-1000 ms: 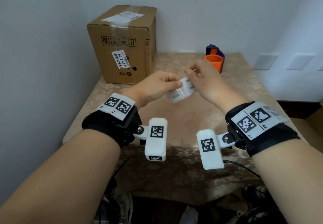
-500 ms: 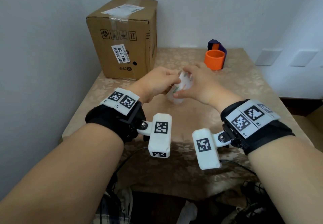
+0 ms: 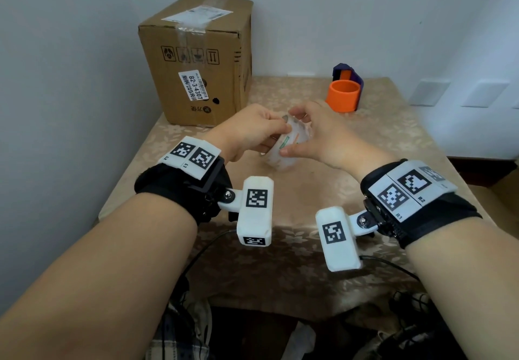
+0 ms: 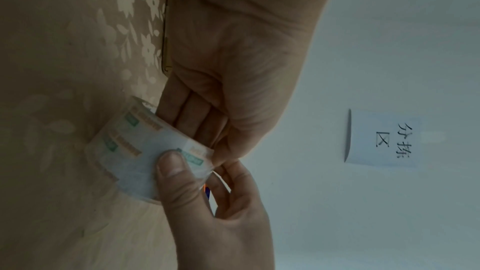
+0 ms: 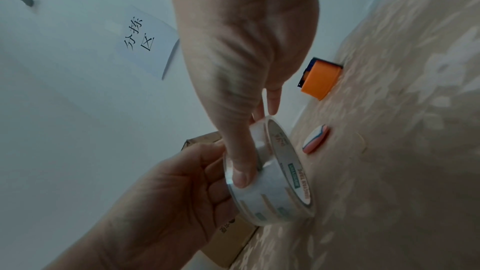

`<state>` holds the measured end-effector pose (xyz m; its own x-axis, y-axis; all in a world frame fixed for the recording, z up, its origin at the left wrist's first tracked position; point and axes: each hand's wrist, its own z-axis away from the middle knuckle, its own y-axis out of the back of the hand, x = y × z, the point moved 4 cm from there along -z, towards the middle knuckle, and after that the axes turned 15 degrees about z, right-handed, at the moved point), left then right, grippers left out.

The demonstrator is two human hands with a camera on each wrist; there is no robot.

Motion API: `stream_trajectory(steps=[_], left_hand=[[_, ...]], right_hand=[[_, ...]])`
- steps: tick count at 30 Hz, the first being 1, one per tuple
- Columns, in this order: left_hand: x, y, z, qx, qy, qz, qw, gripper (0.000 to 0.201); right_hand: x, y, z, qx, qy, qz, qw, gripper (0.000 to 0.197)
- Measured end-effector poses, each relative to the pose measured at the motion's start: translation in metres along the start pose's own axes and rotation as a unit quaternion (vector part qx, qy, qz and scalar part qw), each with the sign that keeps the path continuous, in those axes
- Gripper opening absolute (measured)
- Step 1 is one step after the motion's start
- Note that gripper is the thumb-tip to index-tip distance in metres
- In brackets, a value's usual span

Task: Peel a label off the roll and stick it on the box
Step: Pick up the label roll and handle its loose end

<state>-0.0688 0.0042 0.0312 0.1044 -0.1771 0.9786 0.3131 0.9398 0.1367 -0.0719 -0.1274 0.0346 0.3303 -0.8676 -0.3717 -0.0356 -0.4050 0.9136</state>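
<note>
Together, both hands are working a roll (image 3: pixel 283 149) of clear tape-like labels just above the middle of the cloth-covered table (image 3: pixel 393 146). Toward the table's far left corner, the cardboard box (image 3: pixel 196 59) is standing upright against the wall, its taped top facing up and a white printed sticker (image 3: pixel 194 85) slanting across its near face. Nearer the middle, the left hand (image 3: pixel 247 132) is gripping the roll from the left, its fingers (image 4: pixel 192 110) curling into the hollow core while the thumb is pressing on the outer wrap. The roll is being held on edge, tilted, with its axis running roughly left to right between the two palms and one open rim facing the right wrist camera; green and orange print is circling its band. From the other side, the right hand (image 3: pixel 323 138) is pinching the roll, its thumb (image 5: pixel 241 174) lying flat across the clear outer layer and its fingers reaching over the top rim. Whether a label edge is lifting under the thumb cannot be told. Just beyond the roll, a small oval red, white and blue object (image 5: pixel 315 139) is lying on the cloth. Toward the far right edge, an orange cylinder (image 3: pixel 343 96) is standing in front of a purple holder (image 3: pixel 348 72).
</note>
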Motion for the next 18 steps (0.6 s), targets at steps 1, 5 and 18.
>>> stream_trajectory(steps=[1,5,18], left_hand=[[0.0007,-0.0005,0.0004,-0.007,0.0,-0.005,1.0,0.022],[0.0016,-0.0018,0.0011,-0.005,-0.001,-0.002,1.0,0.022],[0.0023,-0.0072,0.0046,-0.002,0.001,-0.012,1.0,0.018]], right_hand=[[0.0006,-0.0005,0.0001,-0.006,-0.002,-0.006,1.0,0.077],[0.0026,-0.0019,-0.0008,-0.002,-0.013,-0.02,1.0,0.077],[0.0084,-0.0039,-0.0026,-0.009,-0.03,-0.005,0.999,0.05]])
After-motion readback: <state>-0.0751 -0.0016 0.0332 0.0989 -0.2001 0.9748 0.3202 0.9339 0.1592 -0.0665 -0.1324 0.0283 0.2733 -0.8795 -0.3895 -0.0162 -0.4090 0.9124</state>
